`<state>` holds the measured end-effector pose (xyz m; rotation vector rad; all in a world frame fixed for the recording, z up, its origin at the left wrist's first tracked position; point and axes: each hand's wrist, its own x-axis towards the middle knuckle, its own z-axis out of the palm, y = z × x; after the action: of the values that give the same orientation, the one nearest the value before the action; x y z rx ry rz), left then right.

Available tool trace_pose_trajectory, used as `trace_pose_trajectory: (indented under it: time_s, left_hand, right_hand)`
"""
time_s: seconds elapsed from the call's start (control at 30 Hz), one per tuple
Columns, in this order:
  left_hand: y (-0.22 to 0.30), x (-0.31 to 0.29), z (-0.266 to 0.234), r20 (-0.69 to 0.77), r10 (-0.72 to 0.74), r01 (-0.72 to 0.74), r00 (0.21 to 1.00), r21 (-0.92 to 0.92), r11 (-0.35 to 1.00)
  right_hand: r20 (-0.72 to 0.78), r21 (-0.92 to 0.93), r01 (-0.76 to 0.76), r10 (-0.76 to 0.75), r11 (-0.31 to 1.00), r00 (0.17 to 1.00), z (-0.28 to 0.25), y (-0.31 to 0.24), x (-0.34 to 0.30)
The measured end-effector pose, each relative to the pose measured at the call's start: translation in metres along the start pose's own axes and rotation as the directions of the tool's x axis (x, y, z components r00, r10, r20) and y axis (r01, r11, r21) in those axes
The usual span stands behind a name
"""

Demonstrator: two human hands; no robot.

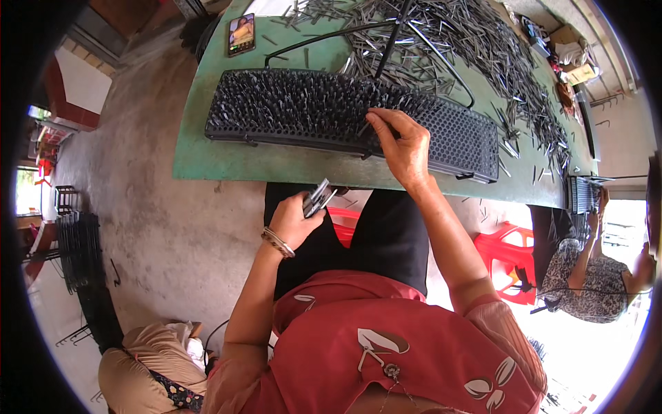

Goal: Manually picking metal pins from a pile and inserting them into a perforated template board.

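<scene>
A long black perforated rack (462, 138) lies across the near side of the green table. Thin dark metal strips (283, 96) stand upright in its holes over the left and middle part; bare holes show at its right end. My left hand (293, 222), below the table edge, is closed around a small bundle of metal strips (317, 199). Over the middle of the rack, my right hand (403, 143) pinches thumb and forefinger together on what looks like one thin strip, hard to tell from those standing behind it.
Loose strips (469, 48) lie heaped across the back of the green table (196, 155). A phone (241, 34) rests at the far left, and black metal rods (331, 34) rise behind the rack. Red stools (507, 255) and a co-worker (589, 283) are at right. Another person (148, 366) sits lower left.
</scene>
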<state>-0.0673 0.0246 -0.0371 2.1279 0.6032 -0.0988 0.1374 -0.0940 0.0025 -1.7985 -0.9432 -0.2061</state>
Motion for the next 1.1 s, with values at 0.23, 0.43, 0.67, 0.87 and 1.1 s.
trace_pose_trajectory:
  time_s: [0.23,0.43,0.67,0.87,1.1]
  left_hand:
    - [-0.05,-0.011,0.049,-0.022,0.093,-0.066,0.995,0.549,0.833]
    - [-0.043,-0.011,0.056,0.022,-0.045,0.02,0.999,0.648,0.762]
    - [-0.031,-0.01,0.045,0.111,-0.092,-0.012,0.99,0.702,0.712]
    - [-0.029,-0.006,0.018,0.154,-0.007,-0.049,0.988,0.355,0.934]
    - [0.024,-0.004,-0.005,0.204,-0.02,0.181,0.979,-0.815,0.55]
  right_hand:
    - [0.017,0.018,-0.097,0.097,0.995,0.995,-0.001,-0.006,-0.001]
    - [0.054,-0.082,0.116,-0.111,0.99,0.992,0.006,0.005,-0.009]
    - [0.105,-0.121,0.043,-0.031,0.992,0.994,0.004,-0.003,-0.013]
    - [0.147,0.041,-0.108,0.101,0.993,0.984,-0.011,-0.014,-0.022]
    - [0.66,0.267,-0.574,0.287,0.774,0.694,-0.02,-0.035,-0.051]
